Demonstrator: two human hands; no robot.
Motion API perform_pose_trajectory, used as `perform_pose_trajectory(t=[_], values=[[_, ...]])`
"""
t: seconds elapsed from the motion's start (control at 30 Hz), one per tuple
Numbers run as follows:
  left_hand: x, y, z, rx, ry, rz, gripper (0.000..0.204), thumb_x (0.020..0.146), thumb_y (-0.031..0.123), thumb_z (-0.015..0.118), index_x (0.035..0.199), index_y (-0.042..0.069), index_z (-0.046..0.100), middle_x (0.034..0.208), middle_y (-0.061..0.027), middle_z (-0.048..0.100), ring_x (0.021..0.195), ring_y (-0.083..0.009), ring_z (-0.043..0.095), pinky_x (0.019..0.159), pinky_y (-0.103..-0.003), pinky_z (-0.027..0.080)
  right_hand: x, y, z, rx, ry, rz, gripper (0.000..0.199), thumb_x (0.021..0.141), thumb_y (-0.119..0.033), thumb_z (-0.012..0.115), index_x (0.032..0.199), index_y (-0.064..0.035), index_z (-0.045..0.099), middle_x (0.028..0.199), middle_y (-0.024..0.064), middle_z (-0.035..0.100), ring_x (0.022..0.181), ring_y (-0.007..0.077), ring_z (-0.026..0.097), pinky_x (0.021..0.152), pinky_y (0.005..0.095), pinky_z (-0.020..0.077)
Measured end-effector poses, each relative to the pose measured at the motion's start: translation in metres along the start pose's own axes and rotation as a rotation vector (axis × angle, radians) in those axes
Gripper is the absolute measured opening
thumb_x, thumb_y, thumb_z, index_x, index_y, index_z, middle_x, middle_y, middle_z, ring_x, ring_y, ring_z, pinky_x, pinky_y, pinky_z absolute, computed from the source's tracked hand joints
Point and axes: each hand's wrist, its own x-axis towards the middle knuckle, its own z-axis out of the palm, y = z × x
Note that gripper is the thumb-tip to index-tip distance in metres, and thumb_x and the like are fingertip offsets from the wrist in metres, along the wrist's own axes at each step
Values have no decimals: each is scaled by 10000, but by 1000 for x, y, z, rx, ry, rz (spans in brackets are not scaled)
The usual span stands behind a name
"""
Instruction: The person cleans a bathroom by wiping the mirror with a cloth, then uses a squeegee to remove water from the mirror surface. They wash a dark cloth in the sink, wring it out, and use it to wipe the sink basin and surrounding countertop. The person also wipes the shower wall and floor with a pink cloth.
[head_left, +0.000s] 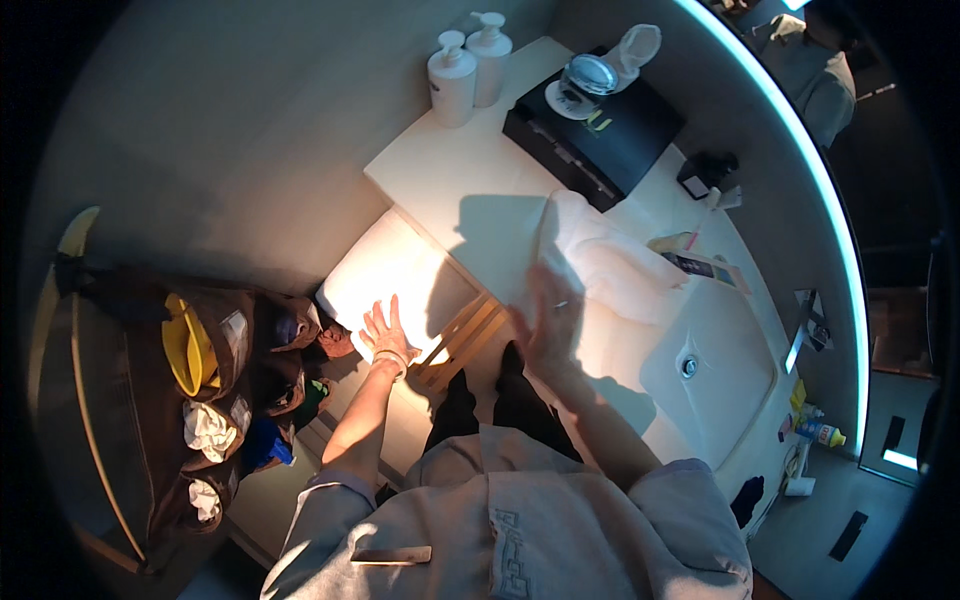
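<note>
Bathroom, white washbasin (pixel 735 345) with drain (pixel 689 368), light-edged mirror (pixel 893 190), white pump bottles (pixel 452 88) on counter (pixel 415 160)

White pump bottles (pixel 452 85) near black box (pixel 640 122)

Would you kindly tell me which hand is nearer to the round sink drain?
Right. The right hand is to the left of the round sink drain, apart from it; the left hand is farther left, beyond the wooden slats.
</note>
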Motion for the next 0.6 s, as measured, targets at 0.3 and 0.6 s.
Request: perform_pose_trajectory(t=[0.3, 0.6], values=[[-78, 73, -21, -740, 34, 147, 943, 732, 118, 805, 1473, 104, 223, 1384, -219, 352, 1230, -316, 452, 1024, -390, 410, 12, 56, -48, -50, 69, 41, 408, 735, -46, 660, 1135, -70, 582, 1235, 154, 540, 1161, 360, 490, 930, 476, 381], [-130, 172, -70, -1804, -448, 431, 652, 940, 100, 565, 1486, 133, 211, 1412, -150, 425, 1275, -289, 468, 993, -449, 475, 49, 15, -135, 1157, 125, 444, 251, 853, 35, 480, 1083, 8, 577, 888, 19, 618, 798, 103, 567, 695, 220, 443]])
